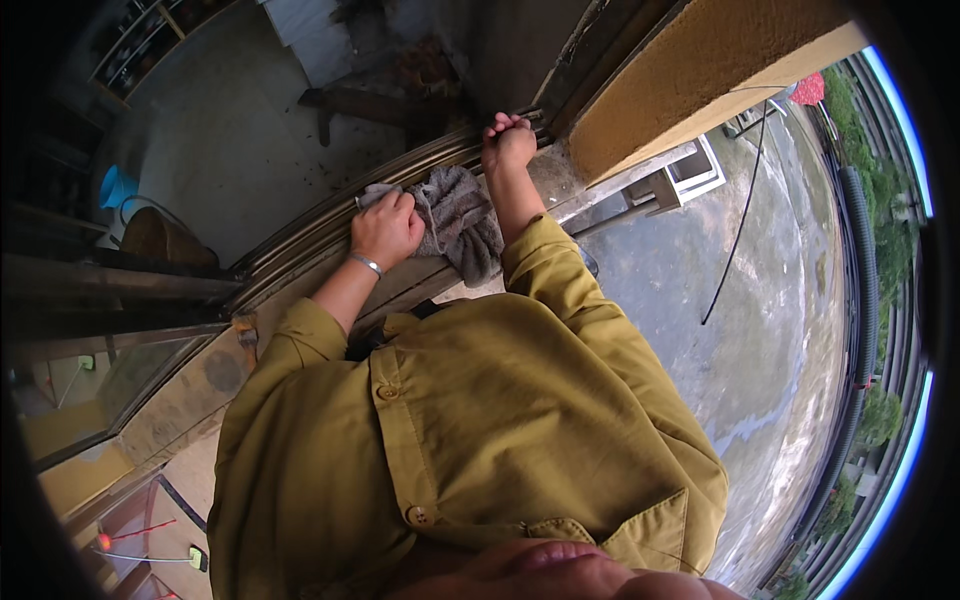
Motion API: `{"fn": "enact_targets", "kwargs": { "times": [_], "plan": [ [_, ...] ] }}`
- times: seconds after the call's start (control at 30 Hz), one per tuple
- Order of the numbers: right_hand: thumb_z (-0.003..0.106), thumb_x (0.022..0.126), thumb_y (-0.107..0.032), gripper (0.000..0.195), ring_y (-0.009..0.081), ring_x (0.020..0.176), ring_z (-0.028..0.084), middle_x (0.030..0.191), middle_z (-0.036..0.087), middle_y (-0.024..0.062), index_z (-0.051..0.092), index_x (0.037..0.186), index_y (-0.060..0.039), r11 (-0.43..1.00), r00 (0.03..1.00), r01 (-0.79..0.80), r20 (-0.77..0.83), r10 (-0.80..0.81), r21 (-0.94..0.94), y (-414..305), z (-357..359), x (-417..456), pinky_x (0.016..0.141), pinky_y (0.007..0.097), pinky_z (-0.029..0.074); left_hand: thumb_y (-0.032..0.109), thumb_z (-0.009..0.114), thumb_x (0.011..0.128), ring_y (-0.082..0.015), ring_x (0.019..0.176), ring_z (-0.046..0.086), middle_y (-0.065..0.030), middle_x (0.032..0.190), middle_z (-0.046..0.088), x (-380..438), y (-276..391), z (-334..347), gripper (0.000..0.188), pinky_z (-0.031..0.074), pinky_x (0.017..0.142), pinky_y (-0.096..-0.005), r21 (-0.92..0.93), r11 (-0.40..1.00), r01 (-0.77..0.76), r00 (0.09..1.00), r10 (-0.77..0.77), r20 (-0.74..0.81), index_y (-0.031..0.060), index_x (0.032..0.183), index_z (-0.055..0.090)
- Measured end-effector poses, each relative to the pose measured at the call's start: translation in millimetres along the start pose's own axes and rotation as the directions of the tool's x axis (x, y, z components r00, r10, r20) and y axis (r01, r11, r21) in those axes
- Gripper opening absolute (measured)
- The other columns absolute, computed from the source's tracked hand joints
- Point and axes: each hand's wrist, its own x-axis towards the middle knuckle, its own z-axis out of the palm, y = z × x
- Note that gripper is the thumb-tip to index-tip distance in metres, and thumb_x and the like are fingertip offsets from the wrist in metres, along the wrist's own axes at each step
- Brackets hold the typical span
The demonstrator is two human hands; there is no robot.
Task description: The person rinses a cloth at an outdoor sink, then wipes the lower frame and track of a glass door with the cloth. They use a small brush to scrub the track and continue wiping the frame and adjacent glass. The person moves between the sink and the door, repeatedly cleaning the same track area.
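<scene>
A crumpled grey towel-like cloth (461, 217) lies across the metal sliding track (300, 247) and hangs over the ledge beside it. My left hand (388, 229), with a silver bracelet at the wrist, presses on the cloth's left end with its fingers curled into it. To the right, beyond the cloth, my right hand (511, 142) is at the track's far end, close to the dark frame (592, 67). Its fingers are bent; whether anything is inside them cannot be made out.
A brush (246, 337) lies on the ledge at left, near glass panels. Indoors are a blue container (118, 186), a basket (165, 236) and a dark wooden piece (375, 109). An ochre pillar (705, 82) rises at right; outside, a white stool-like object (697, 176) lies on concrete.
</scene>
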Motion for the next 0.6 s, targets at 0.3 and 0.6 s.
{"fn": "enact_targets", "kwargs": {
  "times": [0.3, 0.6],
  "plan": [
    [0.041, 0.095, -0.023, 0.017, 0.0116, 0.046, 0.039, 0.065, 0.052, 0.0042, 0.047, 0.090, -0.0070, 0.833, 0.887, 0.392, 0.401, -0.229, -0.390, -67.1, -34.3, -110.2, 0.040, 0.0236, 0.030, 0.017, 0.056, 0.073, -0.0296, 0.059, 0.059, -0.0075, 0.071, 0.057, -2.7, -5.4, 5.8, 0.010, 0.049, 0.050, -0.0408, -0.014, 1.000, 0.024, 0.999, -0.025, -0.024, 0.0097, 0.069, 0.050],
    [0.044, 0.093, -0.020, 0.013, 0.0090, 0.043, 0.030, 0.062, 0.045, 0.0005, 0.049, 0.090, -0.0083, 0.834, 0.928, -0.344, -0.021, 0.372, -0.431, -95.7, -138.3, -169.9, 0.038, 0.0234, 0.022, 0.025, 0.056, 0.088, -0.0129, 0.064, 0.050, -0.0005, 0.067, 0.055, 52.0, -18.4, 6.1, 0.024, 0.040, 0.061, -0.0289, -0.855, 0.182, 0.485, 0.707, -0.658, 0.261, 0.0048, 0.076, 0.055]
  ]
}}
